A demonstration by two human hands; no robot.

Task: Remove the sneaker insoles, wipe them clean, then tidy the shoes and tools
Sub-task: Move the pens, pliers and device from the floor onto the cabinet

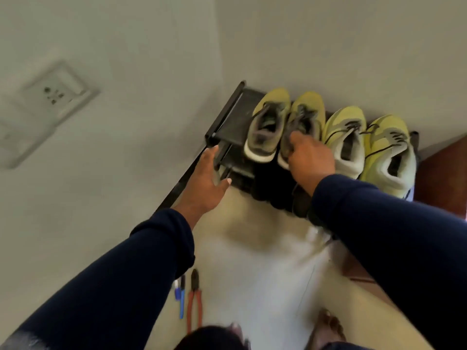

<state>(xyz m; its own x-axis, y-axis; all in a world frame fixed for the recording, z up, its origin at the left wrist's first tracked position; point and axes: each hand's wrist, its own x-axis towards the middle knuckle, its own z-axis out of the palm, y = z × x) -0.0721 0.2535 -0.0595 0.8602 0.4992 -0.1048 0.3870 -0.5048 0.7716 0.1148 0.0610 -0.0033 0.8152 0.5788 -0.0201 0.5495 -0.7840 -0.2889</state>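
A black shoe rack [228, 122] stands against the wall, and four yellow-green sneakers sit in a row on its top shelf, toes to the wall, heels toward the person. The right hand [309, 157] is on the second sneaker [305, 114] from the left, fingers curled down over its heel collar and gripping it, with the shoe resting on the shelf. Just beside it on the left sits the first sneaker [269, 122], touching or nearly touching it. To the right stand the third sneaker [347, 137] and the fourth sneaker [390, 152], both with pale lining showing at the opening. The left hand [207, 180] reaches toward the rack's front left corner, fingers straight and spread, holding nothing; whether it touches the frame is hard to tell. Both arms wear dark blue sleeves. Down on the pale floor [265, 274], near the person's feet, lie red-handled pliers [194, 301] and, just beside them, a blue pen [182, 299].
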